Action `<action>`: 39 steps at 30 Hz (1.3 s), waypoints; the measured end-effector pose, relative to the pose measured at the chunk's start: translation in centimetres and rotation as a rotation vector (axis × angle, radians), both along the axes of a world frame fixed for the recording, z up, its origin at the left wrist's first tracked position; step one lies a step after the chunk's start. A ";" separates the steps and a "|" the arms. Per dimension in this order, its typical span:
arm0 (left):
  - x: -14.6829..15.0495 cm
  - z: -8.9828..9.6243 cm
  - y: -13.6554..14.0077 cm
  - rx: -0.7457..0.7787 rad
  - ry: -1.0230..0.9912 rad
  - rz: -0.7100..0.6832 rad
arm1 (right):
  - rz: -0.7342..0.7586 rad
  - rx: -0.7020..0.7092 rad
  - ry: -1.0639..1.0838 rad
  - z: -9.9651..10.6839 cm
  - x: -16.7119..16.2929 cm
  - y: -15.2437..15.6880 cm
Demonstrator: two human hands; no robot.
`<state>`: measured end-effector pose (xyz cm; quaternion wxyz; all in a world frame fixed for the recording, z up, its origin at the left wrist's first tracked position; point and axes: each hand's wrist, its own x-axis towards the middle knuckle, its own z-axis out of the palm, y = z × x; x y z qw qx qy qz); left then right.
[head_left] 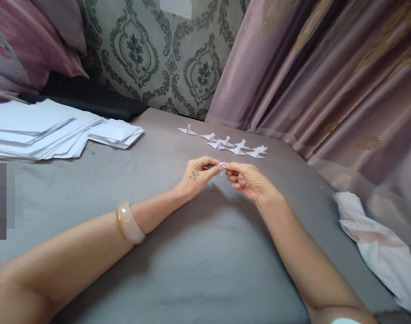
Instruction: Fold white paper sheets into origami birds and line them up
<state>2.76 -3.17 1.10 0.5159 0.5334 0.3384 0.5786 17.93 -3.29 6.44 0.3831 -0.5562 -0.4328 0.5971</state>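
Observation:
A small folded piece of white paper [221, 164] is pinched between my two hands above the grey sheet. My left hand [197, 175] grips it between thumb and fingers, covering most of it. The fingertips of my right hand [247, 179] close on its right end, the other fingers curled in. Just beyond my hands, several folded paper birds [239, 147] stand on the sheet with their pointed wings spread. One paper bird [188, 130] sits apart at the left of that group.
Stacks of white paper sheets [57, 130] lie at the left, with a smaller pile [116, 131] beside them. Black cloth [94, 96] is behind them. A pinkish curtain [293, 67] hangs at the right, near a crumpled white cloth [377, 243]. Patterned wall [171, 54] borders the back.

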 end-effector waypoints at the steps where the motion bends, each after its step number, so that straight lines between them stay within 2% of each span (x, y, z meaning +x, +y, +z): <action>1: 0.0 0.0 0.0 -0.001 -0.007 0.001 | 0.004 -0.017 0.009 0.1 0.1 0.0; 5: 0.1 0.0 0.0 -0.015 -0.021 0.002 | 0.023 -0.078 0.033 0.2 0.3 0.1; 15: 0.3 -0.1 -0.2 -0.023 -0.020 0.011 | 0.045 -0.112 0.054 -0.1 0.2 0.7; 21: 0.5 -0.1 -0.2 -0.047 -0.031 0.044 | 0.049 -0.106 0.066 -0.3 0.2 0.7; 28: 0.1 0.1 -0.1 -0.105 -0.074 0.064 | -0.015 -0.065 0.080 -0.7 0.5 0.8; 31: 0.1 -0.1 0.2 -0.158 -0.125 0.060 | -0.005 -0.009 0.037 -1.2 0.4 0.6; 35: 0.1 -0.5 0.6 -0.284 -0.261 0.060 | 0.042 0.166 -0.056 -2.4 -0.1 0.5; 39: 0.0 -0.5 0.7 -0.323 -0.339 0.041 | 0.094 0.293 -0.103 -3.4 -0.4 0.5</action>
